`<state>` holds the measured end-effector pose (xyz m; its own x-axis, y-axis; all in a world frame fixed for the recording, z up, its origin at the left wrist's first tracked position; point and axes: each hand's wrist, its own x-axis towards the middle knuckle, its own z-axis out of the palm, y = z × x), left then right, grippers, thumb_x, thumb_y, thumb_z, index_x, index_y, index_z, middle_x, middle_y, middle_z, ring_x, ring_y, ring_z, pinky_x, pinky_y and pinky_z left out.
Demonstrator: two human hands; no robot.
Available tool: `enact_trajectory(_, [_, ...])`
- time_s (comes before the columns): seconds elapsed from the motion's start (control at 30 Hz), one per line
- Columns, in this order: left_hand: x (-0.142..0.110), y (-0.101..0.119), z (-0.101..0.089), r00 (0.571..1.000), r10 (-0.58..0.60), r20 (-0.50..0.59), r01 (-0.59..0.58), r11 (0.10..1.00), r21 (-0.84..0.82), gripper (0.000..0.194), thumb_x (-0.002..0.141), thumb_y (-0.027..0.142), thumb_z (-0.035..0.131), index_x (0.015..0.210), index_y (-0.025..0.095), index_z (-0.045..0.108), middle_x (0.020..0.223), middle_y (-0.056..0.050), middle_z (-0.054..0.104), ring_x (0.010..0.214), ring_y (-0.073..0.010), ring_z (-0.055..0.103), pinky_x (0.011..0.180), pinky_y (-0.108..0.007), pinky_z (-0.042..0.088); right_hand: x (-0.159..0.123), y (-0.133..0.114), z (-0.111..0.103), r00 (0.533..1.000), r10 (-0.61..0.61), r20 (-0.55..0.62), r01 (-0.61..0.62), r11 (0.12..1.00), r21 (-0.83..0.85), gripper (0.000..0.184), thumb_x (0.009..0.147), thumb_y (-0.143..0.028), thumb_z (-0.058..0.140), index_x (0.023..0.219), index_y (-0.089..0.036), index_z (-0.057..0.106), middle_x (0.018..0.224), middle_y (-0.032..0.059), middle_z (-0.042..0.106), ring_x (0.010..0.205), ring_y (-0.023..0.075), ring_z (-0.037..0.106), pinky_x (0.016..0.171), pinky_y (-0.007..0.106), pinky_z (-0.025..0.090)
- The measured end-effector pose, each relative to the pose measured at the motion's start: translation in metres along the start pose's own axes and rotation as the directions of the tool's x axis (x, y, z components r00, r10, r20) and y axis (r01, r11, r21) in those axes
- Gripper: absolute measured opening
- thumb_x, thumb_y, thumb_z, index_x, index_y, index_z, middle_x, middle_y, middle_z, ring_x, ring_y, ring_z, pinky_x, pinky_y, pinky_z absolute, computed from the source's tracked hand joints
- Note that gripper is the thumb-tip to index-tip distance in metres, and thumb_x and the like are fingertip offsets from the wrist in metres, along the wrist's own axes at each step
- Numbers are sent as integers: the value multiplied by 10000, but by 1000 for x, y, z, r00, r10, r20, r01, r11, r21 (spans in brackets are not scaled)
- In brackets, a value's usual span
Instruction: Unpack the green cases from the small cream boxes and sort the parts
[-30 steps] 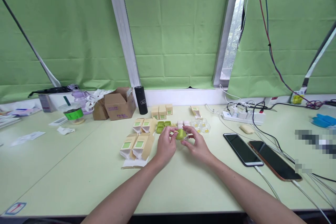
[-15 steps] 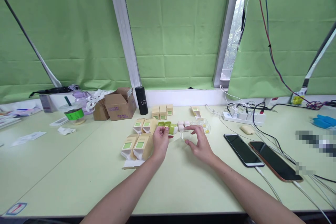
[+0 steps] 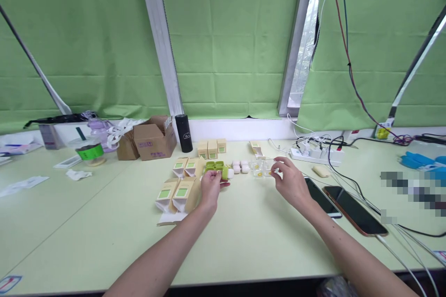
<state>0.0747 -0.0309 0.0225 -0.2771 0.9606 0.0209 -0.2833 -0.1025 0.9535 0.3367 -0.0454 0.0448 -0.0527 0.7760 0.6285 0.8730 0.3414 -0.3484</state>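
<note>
My left hand (image 3: 211,190) is closed around a small green-and-white case (image 3: 226,173), held just above the table. Behind it stand several square green pieces (image 3: 213,166), and beside them are several small white-pink blocks (image 3: 240,167). To the right, my right hand (image 3: 289,181) pinches a clear plastic cover (image 3: 269,167) between thumb and fingers. That cover is at the edge of a group of similar clear covers (image 3: 257,168) showing yellow spots. Whether it touches the table is hard to make out.
Several beige cartons with green labels (image 3: 186,192) stand left of my left hand, with smaller boxes (image 3: 212,149) behind. A flattened carton (image 3: 257,149) lies at the back. Right are two phones (image 3: 355,211), cables and a power strip (image 3: 315,155). A black bottle (image 3: 184,133) stands by the wall.
My right hand has carried the clear cover rightward to the other clear covers. My left hand keeps hold of the green-and-white case, now turned more into view. The camera has turned slightly right.
</note>
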Motion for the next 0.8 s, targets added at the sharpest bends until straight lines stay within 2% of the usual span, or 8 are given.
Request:
enact_trajectory(0.1, [0,-1,1,1000,-17,-6,17,1000,-8,129,875,218,683,827,145,588,782,-43,678,651,-145,683,658,-339,644,-4,15,0,982,85,166,-74,995,-72,130,899,-102,586,859,-205,654,1175,84,677,795,185,675,706,299,456])
enact_trajectory(0.23, [1,-3,0,999,-35,16,36,999,-28,149,854,224,706,813,145,586,785,-45,685,657,-145,687,677,-346,649,-5,25,3,953,124,275,-89,987,-137,138,907,-102,587,824,-190,654,1017,84,695,848,204,675,726,286,412])
enact_trajectory(0.57, [-1,-2,1,999,-46,29,47,999,-22,133,842,206,693,798,149,581,739,-36,685,619,-144,681,654,-332,641,-4,31,15,913,165,373,-91,974,-208,144,897,-88,559,835,-186,643,974,80,697,874,213,667,707,278,356])
enact_trajectory(0.8, [-2,-2,1,997,-69,27,70,997,-21,122,848,186,675,788,151,575,715,-31,673,596,-143,670,643,-336,638,-7,29,12,912,185,366,-94,963,-253,240,910,-128,594,1137,-192,635,1196,121,689,963,248,693,687,284,388])
